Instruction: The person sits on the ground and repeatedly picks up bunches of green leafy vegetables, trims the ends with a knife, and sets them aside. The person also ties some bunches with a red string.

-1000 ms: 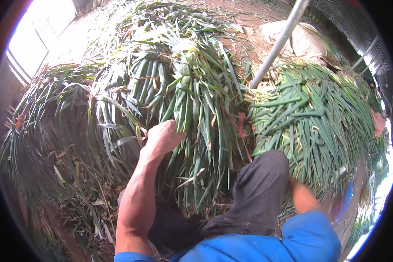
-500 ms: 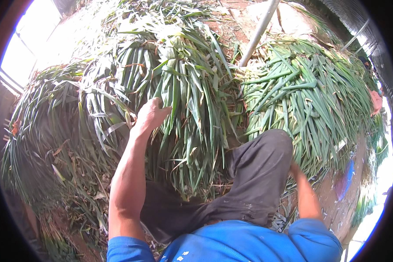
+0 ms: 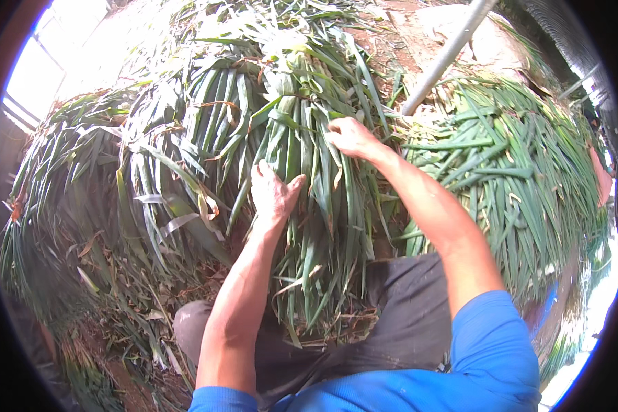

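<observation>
Both hands now work the central bundle of long green leaves (image 3: 309, 185) across the lap: left hand (image 3: 271, 192) pressed flat and open, right hand (image 3: 352, 136), newly arrived, curled over its top beside the metal pole (image 3: 446, 55).

Green leaf bundle (image 3: 309, 158), blue sleeve (image 3: 491, 343), dark grey trousers (image 3: 398, 309)

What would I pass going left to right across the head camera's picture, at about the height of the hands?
Drooping leaf heap → left hand → leaf bundle → right hand → grey pole → second green pile.
</observation>
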Demonstrator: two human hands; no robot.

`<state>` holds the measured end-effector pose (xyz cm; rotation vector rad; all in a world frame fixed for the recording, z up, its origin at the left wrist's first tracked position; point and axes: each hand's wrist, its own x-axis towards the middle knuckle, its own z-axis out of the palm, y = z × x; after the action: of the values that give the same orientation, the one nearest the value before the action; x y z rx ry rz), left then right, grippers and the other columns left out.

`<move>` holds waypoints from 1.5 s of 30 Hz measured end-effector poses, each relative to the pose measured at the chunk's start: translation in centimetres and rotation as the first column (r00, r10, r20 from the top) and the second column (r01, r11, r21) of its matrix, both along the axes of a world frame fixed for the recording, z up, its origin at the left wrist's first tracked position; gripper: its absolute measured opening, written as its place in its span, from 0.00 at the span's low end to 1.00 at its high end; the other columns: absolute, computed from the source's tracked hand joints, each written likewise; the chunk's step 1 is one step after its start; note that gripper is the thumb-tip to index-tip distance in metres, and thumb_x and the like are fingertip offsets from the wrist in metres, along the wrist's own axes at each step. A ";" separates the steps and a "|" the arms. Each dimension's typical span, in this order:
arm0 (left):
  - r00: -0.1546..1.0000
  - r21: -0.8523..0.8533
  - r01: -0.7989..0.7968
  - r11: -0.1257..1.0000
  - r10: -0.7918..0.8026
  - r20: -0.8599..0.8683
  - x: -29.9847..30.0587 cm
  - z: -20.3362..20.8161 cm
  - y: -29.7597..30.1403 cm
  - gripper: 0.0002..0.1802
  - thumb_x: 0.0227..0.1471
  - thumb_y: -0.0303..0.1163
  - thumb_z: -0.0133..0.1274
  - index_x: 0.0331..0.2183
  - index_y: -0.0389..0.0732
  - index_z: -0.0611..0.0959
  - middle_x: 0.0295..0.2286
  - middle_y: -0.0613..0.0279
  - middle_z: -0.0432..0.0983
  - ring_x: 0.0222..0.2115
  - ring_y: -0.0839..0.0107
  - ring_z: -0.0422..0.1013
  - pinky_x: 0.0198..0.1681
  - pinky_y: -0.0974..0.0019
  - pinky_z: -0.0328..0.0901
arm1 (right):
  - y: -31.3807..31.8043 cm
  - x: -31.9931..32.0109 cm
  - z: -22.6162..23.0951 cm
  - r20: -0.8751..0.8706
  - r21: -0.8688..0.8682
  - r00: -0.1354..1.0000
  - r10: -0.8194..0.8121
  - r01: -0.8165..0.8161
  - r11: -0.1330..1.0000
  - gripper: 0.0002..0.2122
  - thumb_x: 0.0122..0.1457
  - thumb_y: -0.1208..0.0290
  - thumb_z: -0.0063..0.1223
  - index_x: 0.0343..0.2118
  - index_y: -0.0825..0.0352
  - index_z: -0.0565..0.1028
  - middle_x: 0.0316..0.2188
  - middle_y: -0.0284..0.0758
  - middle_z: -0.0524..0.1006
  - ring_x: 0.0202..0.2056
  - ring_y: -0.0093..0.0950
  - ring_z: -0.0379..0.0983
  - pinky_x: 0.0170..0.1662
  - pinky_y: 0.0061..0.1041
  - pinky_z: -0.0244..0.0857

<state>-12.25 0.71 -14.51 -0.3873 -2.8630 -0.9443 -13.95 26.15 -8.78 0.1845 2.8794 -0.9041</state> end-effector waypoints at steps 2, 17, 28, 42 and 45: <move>0.989 -0.010 -0.023 1.000 0.025 0.145 0.1 1.1 2.2 0.61 0.39 0.56 0.71 0.60 0.25 0.59 0.54 0.30 0.61 0.49 0.38 0.70 0.52 0.50 0.69 | 0.3 -5.0 -3.9 -0.225 -0.025 0.971 -0.084 0.081 0.996 0.22 0.53 0.62 0.55 0.48 0.72 0.77 0.42 0.52 0.79 0.46 0.43 0.78 0.50 0.37 0.69; 0.696 0.276 -0.140 0.951 -0.104 0.711 -1.7 -1.5 3.7 0.16 0.48 0.35 0.59 0.35 0.32 0.82 0.29 0.41 0.81 0.35 0.45 0.79 0.41 0.52 0.71 | 1.4 -14.4 -2.9 0.406 -0.335 0.898 -0.170 0.319 0.887 0.09 0.42 0.70 0.63 0.22 0.69 0.75 0.15 0.33 0.72 0.14 0.26 0.69 0.17 0.29 0.62; 0.650 0.099 -0.070 0.993 -0.030 0.759 9.4 10.3 0.5 0.10 0.49 0.30 0.53 0.34 0.36 0.80 0.28 0.39 0.80 0.34 0.40 0.77 0.40 0.44 0.71 | -1.1 -1.6 3.3 0.184 -0.448 0.961 -0.208 0.270 0.852 0.07 0.39 0.72 0.61 0.17 0.69 0.75 0.15 0.31 0.71 0.21 0.20 0.68 0.25 0.27 0.62; 0.351 -0.217 -0.257 0.942 0.300 0.887 26.6 29.8 -3.5 0.66 0.35 0.52 0.72 0.65 0.33 0.54 0.59 0.36 0.60 0.58 0.41 0.62 0.60 0.51 0.62 | -9.2 9.9 20.0 0.516 -0.451 0.815 -0.263 0.520 0.725 0.10 0.44 0.72 0.58 0.13 0.65 0.69 0.13 0.24 0.64 0.18 0.16 0.59 0.23 0.24 0.54; 0.393 0.073 -0.337 0.939 0.070 0.917 23.7 32.5 -4.1 0.41 0.45 0.41 0.65 0.58 0.39 0.70 0.46 0.41 0.76 0.48 0.44 0.73 0.52 0.51 0.67 | -8.6 9.0 22.2 0.513 -0.446 0.789 -0.339 0.582 0.680 0.08 0.44 0.75 0.59 0.14 0.67 0.73 0.13 0.24 0.67 0.18 0.17 0.61 0.25 0.23 0.57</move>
<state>11.41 -3.37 18.01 0.8029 -3.4085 -1.8992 -4.91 17.56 13.38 0.9606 2.0640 -1.5839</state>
